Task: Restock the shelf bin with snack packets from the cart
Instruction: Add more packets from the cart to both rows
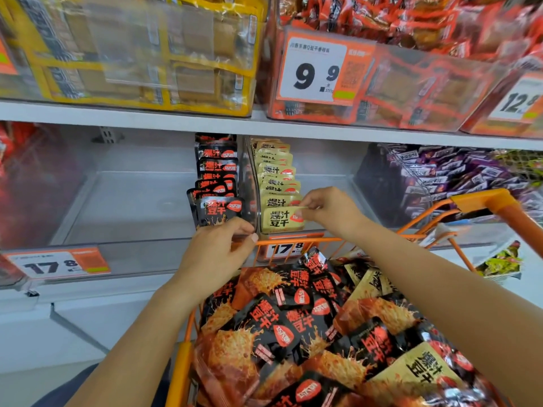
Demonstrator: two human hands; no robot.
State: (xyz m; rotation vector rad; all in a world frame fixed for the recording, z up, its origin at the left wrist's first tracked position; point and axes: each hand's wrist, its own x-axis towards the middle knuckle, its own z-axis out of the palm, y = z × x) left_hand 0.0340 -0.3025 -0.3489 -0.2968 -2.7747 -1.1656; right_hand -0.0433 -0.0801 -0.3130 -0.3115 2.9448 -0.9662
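Note:
An orange wire cart (482, 201) below me is heaped with black and yellow snack packets (293, 318). On the lower shelf, a clear bin (126, 207) holds a row of upright black packets (219, 183) at its right side. The neighbouring clear bin (332, 171) holds a row of yellow packets (276, 171). My left hand (217, 254) grips the bottom of the front black packet (220, 211) at the bin's front edge. My right hand (326, 208) pinches the top corner of the front yellow packet (280, 220).
Price tags reading 17.8 (55, 264) hang on the bin fronts. The shelf above carries bins of yellow packs (132, 51) and red packs (411, 69). Purple packets (458, 174) fill the bin to the right. A white shelf board (176, 118) hangs low over the bins.

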